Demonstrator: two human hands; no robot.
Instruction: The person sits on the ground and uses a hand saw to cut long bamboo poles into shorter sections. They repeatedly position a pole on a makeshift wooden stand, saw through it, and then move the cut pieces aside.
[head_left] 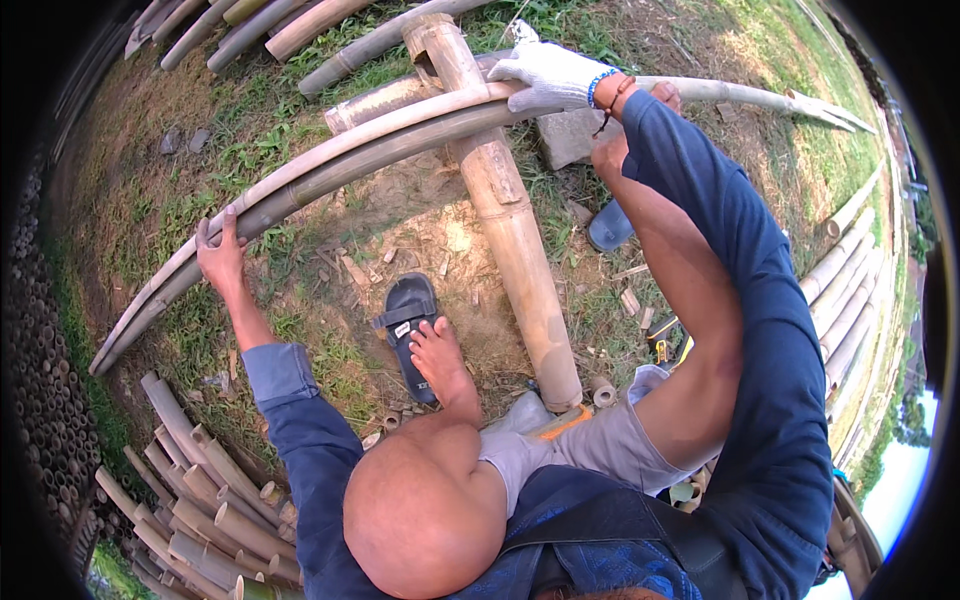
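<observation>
Two long bamboo lengths lie side by side across the view, a pale one [330,158] and a greyer one [350,172]. They cross over a thick bamboo post [515,245] with a notch cut near its far end. My left hand [224,258], bare, grips the lengths towards their left end, fingers over the pale one. My right hand [555,76], in a white glove, is closed over the pale length just right of the post. A small whitish piece [522,32] sticks up beside the glove; I cannot make out what it is.
My left foot [438,352] rests on a black sandal [408,325]; my other foot [610,155] is by the lengths, near a stone block [568,138] and a blue sandal [610,226]. Cut bamboo [225,510] is stacked lower left, with more poles [845,280] at right. Chips litter the ground.
</observation>
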